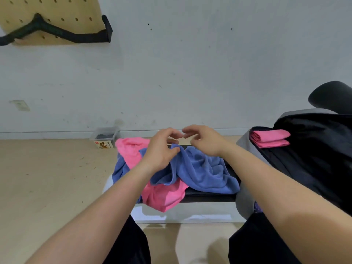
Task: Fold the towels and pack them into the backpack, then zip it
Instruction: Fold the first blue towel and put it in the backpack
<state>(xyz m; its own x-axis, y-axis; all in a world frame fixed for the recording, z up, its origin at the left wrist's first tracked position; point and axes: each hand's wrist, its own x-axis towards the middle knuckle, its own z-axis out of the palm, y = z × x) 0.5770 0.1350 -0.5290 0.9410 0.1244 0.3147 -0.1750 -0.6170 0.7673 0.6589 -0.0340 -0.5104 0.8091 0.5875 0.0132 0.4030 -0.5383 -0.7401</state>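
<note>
Left grip (162, 149) is half-curled, thumb on the raised fold of the blue towel (202, 172); whether it pinches, I cannot tell. Right grip (205, 141), loosely curled and empty, hovers just above. Open backpack (314, 149) lies at frame right, nearer the right grip.

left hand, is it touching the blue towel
Touching. The head view shows the left hand pinching a raised fold of the blue towel, which meets the thumb with no gap.
</note>
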